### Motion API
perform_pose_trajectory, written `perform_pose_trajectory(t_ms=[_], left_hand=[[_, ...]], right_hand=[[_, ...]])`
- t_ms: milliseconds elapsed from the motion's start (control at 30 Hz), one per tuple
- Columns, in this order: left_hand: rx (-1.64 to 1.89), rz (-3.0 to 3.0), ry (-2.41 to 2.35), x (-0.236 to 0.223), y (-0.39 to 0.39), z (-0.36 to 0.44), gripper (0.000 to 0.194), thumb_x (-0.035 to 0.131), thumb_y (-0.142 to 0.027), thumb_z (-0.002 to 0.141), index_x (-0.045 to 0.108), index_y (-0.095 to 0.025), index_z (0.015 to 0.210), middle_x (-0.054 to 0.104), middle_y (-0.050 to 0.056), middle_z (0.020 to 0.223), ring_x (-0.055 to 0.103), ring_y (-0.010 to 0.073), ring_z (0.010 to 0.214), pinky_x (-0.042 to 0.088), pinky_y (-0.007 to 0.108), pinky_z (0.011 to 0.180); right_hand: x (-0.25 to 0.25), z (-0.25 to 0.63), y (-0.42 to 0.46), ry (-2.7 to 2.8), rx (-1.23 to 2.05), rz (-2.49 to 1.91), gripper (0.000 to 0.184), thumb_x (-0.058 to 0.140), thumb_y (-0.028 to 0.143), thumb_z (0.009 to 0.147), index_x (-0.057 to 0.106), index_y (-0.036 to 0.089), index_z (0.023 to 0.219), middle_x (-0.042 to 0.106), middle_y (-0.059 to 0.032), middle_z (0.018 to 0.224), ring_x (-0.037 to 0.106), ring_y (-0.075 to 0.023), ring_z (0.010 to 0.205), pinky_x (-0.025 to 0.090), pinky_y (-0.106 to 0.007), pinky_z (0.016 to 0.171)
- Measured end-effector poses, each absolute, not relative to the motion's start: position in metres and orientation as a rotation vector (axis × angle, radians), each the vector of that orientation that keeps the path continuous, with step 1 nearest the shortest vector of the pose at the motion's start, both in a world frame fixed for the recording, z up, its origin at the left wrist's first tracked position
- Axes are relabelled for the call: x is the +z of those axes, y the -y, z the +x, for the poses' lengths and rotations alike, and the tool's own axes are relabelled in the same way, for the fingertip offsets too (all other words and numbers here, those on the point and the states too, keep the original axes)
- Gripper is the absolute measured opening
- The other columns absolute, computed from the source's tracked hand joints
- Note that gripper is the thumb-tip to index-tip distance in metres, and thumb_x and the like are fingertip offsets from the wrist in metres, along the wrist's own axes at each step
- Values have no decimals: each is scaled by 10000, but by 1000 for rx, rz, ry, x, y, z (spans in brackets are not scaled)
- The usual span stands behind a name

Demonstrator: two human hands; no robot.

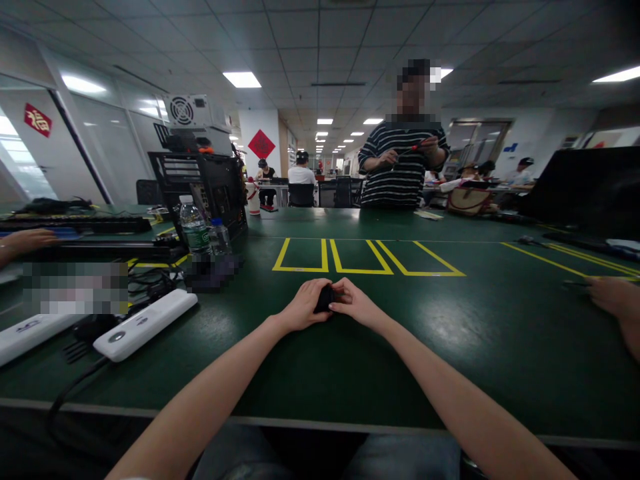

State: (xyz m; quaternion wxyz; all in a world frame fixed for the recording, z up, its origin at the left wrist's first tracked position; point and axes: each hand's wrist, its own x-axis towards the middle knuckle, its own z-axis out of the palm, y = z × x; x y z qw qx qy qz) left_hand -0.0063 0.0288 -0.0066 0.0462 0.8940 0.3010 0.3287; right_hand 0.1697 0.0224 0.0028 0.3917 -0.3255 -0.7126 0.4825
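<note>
- Between the two hands, over the near middle of the green table, is a small black object; its kind is hard to make out, and whether it touches the tabletop I cannot tell.
- The left hand curls around it from the left, gripping it.
- The right hand closes thumb and fingertips on its right side.
- Just beyond the hands lie three yellow tape outlines.
- To the left are a white power strip, two plastic bottles and an open black computer case.
- Across the table stands a person in a striped shirt, holding something thin.
</note>
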Motion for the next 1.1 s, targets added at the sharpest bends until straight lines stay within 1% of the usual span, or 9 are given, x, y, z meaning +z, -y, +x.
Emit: perform_pose_trajectory(t_ms=[67,167,233,467,600,733,900,1000,1100], left_hand=[[1005,2729,-916,-7,-29,-6,608,596,-265,661,280,-187,1174,426,85,1130,398,230,1073,278,404,942],[1011,2724,-916,-7,-29,-6,616,602,-269,655,280,-189,1174,423,85,1135,397,232,1073,279,409,940],[1009,2723,-913,-6,-29,-6,620,605,-264,653,279,-189,1175,423,84,1135,395,228,1074,278,405,943],[1002,2713,-916,-5,-28,-6,613,605,-263,657,283,-190,1174,420,87,1140,389,231,1082,278,410,944],[1008,2717,-914,-6,-28,-6,617,608,-259,653,283,-186,1173,422,85,1137,392,226,1078,276,400,947],[1010,2723,-912,-6,-28,-6,608,601,-259,657,284,-187,1171,423,84,1133,396,226,1072,284,398,940],[1018,2714,-919,-5,-28,-5,619,608,-260,648,284,-186,1170,430,85,1125,405,229,1061,301,396,923],[1016,2707,-918,-5,-28,-5,612,607,-260,650,289,-187,1167,434,85,1121,410,230,1057,299,403,924],[1015,2705,-914,-5,-28,-5,606,606,-260,652,293,-187,1166,429,86,1129,403,229,1067,290,404,934]], right_hand=[[4,171,-21,1815,1207,-831,323,632,261,646,439,207,899,511,-15,953,529,-179,921,422,-379,821],[8,169,-17,1806,1188,-859,227,574,289,700,449,200,868,515,-15,925,527,-171,913,423,-374,818],[11,168,-15,1792,1187,-874,205,560,301,710,454,195,849,517,-14,911,530,-168,899,426,-374,813],[11,168,-17,1762,1201,-992,279,571,282,705,454,188,940,518,-40,971,524,-176,930,418,-379,836],[9,170,-19,1802,1228,-927,254,583,264,694,460,186,902,515,-30,971,525,-179,931,422,-388,832],[7,171,-20,1816,1232,-879,302,619,258,662,436,204,896,512,-13,944,525,-175,927,420,-387,830],[7,169,-18,1775,1196,-865,230,580,296,693,442,199,850,513,-4,879,533,-162,886,418,-378,826],[9,168,-16,1766,1191,-901,258,584,279,690,440,203,890,512,-9,910,526,-164,907,420,-377,832],[10,168,-16,1753,1214,-968,308,581,254,696,435,200,961,511,-35,980,514,-176,951,414,-386,845]])
